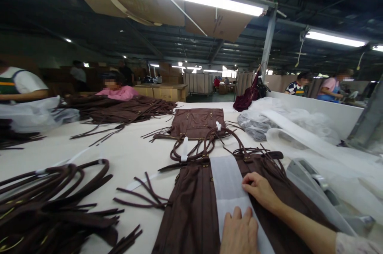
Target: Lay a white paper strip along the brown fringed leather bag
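Note:
A dark brown handbag [191, 210] lies on the table in front of me, its looped handles [239, 139] pointing away. A strip of white sheet material [229, 182] runs lengthwise over the bag's middle. My left hand [239, 232] rests on the strip's lower part, fingers stretched out and palm down; its wrist is out of frame. At the strip's right edge, my right hand [263, 192] has thumb and forefinger pinched together on that edge. White wrap [185, 149] is on the handle nearby.
Beyond it lies another brown bag [197, 122]. Several brown bags [54, 206] with tassels fill the left front, and a pile [119, 108] sits at the back left. Clear plastic and white sheeting [317, 146] crowd the right side. Co-workers [115, 86] are around the table.

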